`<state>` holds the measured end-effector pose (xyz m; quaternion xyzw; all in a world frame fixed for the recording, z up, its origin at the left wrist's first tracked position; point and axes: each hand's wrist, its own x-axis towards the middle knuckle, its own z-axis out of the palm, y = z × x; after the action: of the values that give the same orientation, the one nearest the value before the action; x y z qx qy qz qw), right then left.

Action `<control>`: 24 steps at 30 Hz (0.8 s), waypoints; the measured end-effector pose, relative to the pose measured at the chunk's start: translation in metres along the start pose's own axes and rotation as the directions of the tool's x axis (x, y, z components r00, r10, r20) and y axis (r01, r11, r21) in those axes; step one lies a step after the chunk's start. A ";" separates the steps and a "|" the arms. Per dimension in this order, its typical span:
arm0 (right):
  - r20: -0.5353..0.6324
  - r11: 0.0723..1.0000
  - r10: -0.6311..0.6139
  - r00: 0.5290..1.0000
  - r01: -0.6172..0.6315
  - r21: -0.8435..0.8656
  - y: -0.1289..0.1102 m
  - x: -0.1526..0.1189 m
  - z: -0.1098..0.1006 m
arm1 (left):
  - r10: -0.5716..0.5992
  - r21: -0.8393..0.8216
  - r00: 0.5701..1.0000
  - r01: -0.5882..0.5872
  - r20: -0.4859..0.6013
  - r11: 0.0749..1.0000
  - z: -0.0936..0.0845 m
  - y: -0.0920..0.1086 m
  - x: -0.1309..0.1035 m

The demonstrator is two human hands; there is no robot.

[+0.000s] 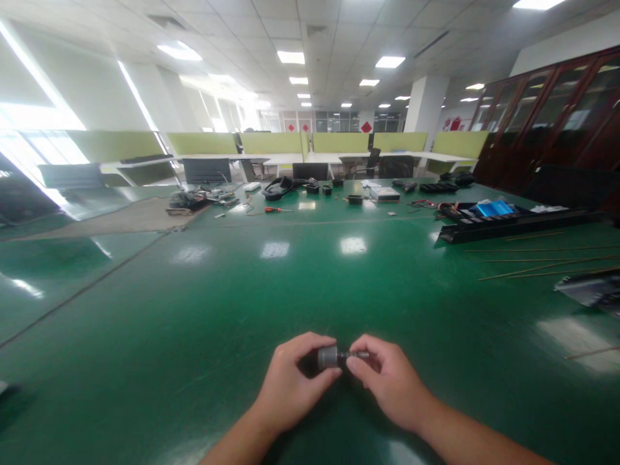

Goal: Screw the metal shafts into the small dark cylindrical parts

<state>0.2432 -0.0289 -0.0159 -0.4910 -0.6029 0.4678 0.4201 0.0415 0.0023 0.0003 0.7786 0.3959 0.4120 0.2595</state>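
My left hand grips a short grey cylinder between thumb and fingers, low in the middle of the head view. From the cylinder's right end a thin dark rod with a ridged or spiral surface points to the right. My right hand pinches this rod between thumb and fingertips. Both hands are close together just above the green tabletop. Whether the rod and cylinder are one piece or two cannot be made out.
Along the far edge are a screwdriver, a dark headset-like frame, small black boxes and a white box. To the right lie a long black channel and several thin rods. Cardboard covers the far left.
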 end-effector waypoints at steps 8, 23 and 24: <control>-0.001 1.000 -0.002 1.000 0.002 -0.011 0.001 0.000 -0.001 | -0.008 0.008 1.000 0.008 0.001 1.000 -0.001 0.000 -0.001; -0.004 1.000 0.008 1.000 -0.008 0.001 -0.001 -0.001 -0.002 | -0.070 0.010 0.997 0.070 -0.016 0.997 -0.002 0.002 0.000; -0.005 1.000 0.009 1.000 -0.008 0.002 -0.001 0.000 -0.002 | -0.072 0.007 0.997 0.072 -0.015 0.997 -0.002 0.002 0.000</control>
<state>0.2451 -0.0290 -0.0147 -0.4943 -0.5993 0.4691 0.4201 0.0403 0.0014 0.0028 0.7618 0.4271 0.4065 0.2683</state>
